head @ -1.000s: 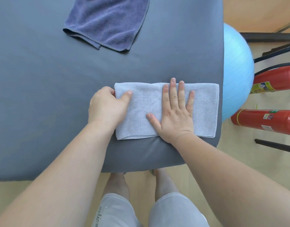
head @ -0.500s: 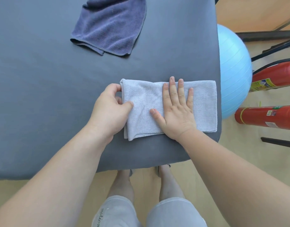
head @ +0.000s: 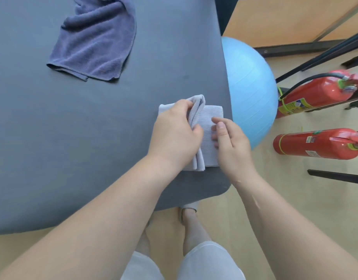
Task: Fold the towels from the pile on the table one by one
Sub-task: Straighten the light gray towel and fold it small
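Note:
A light grey towel (head: 208, 120) lies near the right front corner of the grey table (head: 93, 138), partly folded. My left hand (head: 174, 134) grips its left end, lifted and brought over the right half, so a raised fold stands between my hands. My right hand (head: 230, 144) rests on the towel's right part with fingers loosely bent, fingertips touching the cloth. A dark blue towel (head: 95, 43) lies crumpled at the far side of the table, away from both hands.
A light blue exercise ball (head: 250, 87) sits against the table's right edge. Two red fire extinguishers (head: 315, 98) (head: 315, 143) lie on the floor to the right, with black metal frame bars beside them. My legs stand at the table's front edge.
My left hand has lifted the towel's left end and carried it rightward over the towel. My right hand has slid from the middle to the right side, no longer pressing flat.

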Available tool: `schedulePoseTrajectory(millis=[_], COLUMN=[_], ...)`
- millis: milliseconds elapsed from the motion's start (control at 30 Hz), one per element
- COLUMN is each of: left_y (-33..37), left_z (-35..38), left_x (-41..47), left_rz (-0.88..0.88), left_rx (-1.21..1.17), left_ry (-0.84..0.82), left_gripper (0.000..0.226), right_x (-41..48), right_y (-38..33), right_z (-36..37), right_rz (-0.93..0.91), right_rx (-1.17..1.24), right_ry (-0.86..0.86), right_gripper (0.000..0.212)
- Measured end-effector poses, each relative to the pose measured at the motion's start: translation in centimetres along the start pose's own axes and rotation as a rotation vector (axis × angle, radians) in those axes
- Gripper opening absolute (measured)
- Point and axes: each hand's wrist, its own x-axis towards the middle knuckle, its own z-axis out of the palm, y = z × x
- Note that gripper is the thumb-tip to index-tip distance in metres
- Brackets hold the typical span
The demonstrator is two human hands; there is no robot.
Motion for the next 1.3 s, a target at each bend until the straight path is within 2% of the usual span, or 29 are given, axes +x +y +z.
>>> schedulePoseTrajectory(millis=[133, 300, 367, 433, 500, 567, 633, 733, 767, 900, 1067, 1100, 1200, 1233, 1300], left_y=[0.5, -0.8, -2.0, -3.4, -4.7, -5.5, -5.8, -6.2, -6.4, -6.9, -7.4, -7.4, -7.3, -7.2, -7.1], left_z=[3.9, 4.2, 3.5, 2.9, 2.6, 2.9, 3.5, 4.7, 5.0, 6.0, 6.5, 6.6, 7.1, 7.1, 7.2], left_x=[1.2, 1.1, 0.4, 0.0, -0.2, -0.3, -0.4, -0.2, 0.0, 0.4, 0.6, 0.6, 0.8, 0.9, 1.0], left_rz=[0.012, 0.065, 0.191, 0.347, 0.418, 0.406, 0.345, 0.284, 0.269, 0.255, 0.258, 0.259, 0.25, 0.24, 0.223], left_rx=[0.05, 0.085, 0.115, 0.241, 0.393, 0.536, 0.644, 0.752, 0.784, 0.851, 0.853, 0.85, 0.845, 0.841, 0.842], left_ry=[-0.06, -0.104, -0.006, 0.182, 0.312, 0.248, 0.08, -0.057, -0.074, -0.086, -0.113, -0.121, -0.129, -0.132, -0.146], left_gripper=[0.042, 0.046, 0.036, 0.029, 0.033, 0.052, 0.074, 0.09, 0.093, 0.106, 0.119, 0.12, 0.122, 0.124, 0.128], right_x=[0.5, 1.3, 1.6, 1.9, 2.0, 2.1, 1.9, 2.0, 2.2, 2.7, 2.6, 2.7, 3.1, 3.4, 4.0], right_y=[0.7, 1.0, 0.8, 0.4, 0.2, 0.3, 0.4, 0.8, 1.0, 1.6, 1.9, 1.9, 2.1, 2.2, 2.5], right_z=[-0.5, -0.6, -0.4, -0.2, -0.2, -0.4, -0.7, -1.1, -1.2, -1.8, -1.9, -2.0, -2.0, -1.9, -1.7], right_rz=[0.125, 0.191, 0.215, 0.209, 0.193, 0.191, 0.212, 0.199, 0.179, 0.074, -0.087, -0.154, -0.522, -0.601, -0.631], right_rx=[0.199, 0.168, 0.127, 0.093, 0.069, 0.076, 0.11, 0.095, 0.061, -0.109, -0.401, -0.506, -0.833, -0.917, -1.068], right_ry=[-0.072, -0.032, -0.038, -0.046, -0.041, -0.033, -0.033, -0.024, -0.022, -0.009, -0.039, -0.01, 0.07, 0.007, -0.179], right_gripper=[0.024, 0.015, 0.02, 0.024, 0.023, 0.021, 0.019, 0.012, 0.009, 0.028, 0.039, 0.043, 0.053, 0.056, 0.063])
